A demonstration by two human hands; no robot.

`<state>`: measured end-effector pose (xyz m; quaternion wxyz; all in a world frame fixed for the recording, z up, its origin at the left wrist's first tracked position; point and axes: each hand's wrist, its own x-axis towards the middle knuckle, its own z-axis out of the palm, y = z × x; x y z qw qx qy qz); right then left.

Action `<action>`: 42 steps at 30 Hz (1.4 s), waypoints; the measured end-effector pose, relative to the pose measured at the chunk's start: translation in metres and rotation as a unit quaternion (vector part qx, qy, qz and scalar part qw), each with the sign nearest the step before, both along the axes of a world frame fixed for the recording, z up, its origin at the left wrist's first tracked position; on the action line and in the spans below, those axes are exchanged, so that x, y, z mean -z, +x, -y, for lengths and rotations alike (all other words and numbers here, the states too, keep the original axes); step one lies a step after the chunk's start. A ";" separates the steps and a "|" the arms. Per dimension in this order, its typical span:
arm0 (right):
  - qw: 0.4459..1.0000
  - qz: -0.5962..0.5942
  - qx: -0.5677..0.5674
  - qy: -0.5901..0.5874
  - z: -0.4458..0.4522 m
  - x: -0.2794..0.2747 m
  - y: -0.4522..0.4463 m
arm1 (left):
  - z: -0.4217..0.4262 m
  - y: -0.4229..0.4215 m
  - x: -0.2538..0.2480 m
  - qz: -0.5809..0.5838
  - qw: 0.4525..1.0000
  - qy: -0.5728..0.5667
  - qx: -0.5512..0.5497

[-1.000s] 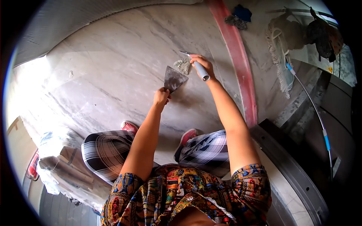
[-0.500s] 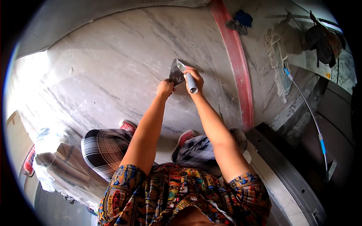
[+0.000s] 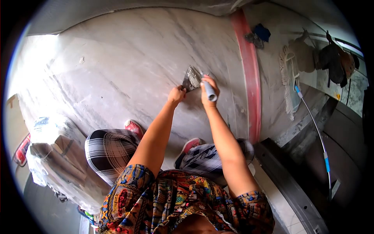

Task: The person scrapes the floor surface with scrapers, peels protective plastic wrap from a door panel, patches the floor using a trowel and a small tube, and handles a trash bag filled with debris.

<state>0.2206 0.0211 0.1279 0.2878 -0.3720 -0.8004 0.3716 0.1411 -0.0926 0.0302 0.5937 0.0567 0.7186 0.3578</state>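
Observation:
My left hand pinches the lower left corner of a dark, roughly triangular plate with thumb and fingers. A lump of grey, grainy paste sits on its upper face. On the right, my right hand is wrapped around the thick grey handle of a scraper; the handle's hollow end points back at me. The scraper's narrow front part reaches up beside the paste and shows nearly edge-on. Both tools are held over the grey-veined marble surface.
A red strip crosses the marble to the right, with a dark blue cloth near its far end. Farther right are a string mop and its pole. Plastic-wrapped goods stand at left, a dark metal frame lower right.
The paste now lies on the dark plate, and the scraper has drawn to the right of it. Both hands appear slightly farther right; the whole view has shifted too.

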 end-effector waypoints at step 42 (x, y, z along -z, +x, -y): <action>0.913 0.200 -0.125 -0.331 0.033 0.030 0.000 | 0.468 -0.185 -0.350 0.011 0.763 0.213 -0.610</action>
